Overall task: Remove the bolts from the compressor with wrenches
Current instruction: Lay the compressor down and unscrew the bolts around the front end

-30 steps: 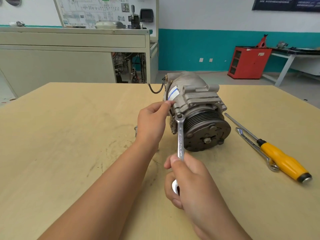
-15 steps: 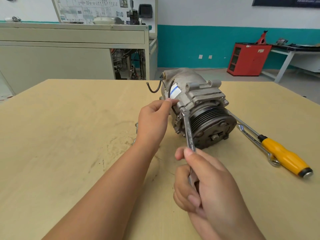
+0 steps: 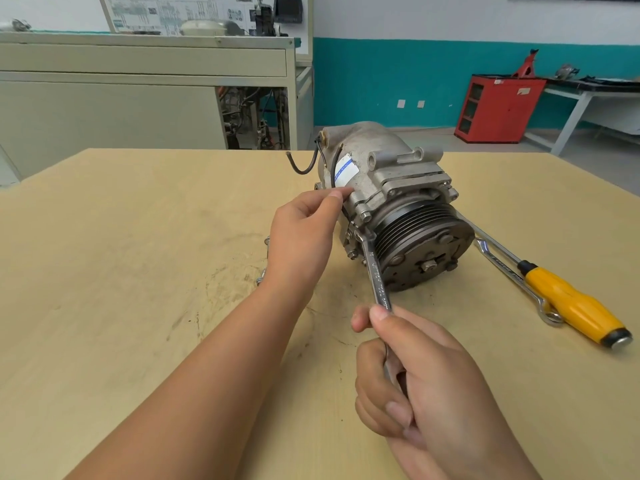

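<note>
A grey metal compressor point(image 3: 381, 174) with a black ribbed pulley point(image 3: 420, 247) lies on its side on the wooden table point(image 3: 121, 254). My right hand point(image 3: 422, 382) grips the lower end of a steel wrench point(image 3: 375, 271), whose head sits on a bolt point(image 3: 362, 233) at the compressor's front left flange. My left hand point(image 3: 301, 237) presses its fingertips against the compressor's left side, below the white and blue label. Another bolt head point(image 3: 365, 214) shows just above the wrench head.
A yellow-handled screwdriver point(image 3: 571, 303) and a second wrench point(image 3: 512, 278) lie to the right of the compressor. Small metal parts point(image 3: 265, 261) peek out behind my left wrist. A black wire point(image 3: 304, 164) sticks out of the compressor's back. A cabinet and a red stand are beyond the table.
The compressor has turned so its pulley faces more to the right. The wrench now slants from upper left to lower right. My right hand has slid lower on the handle.
</note>
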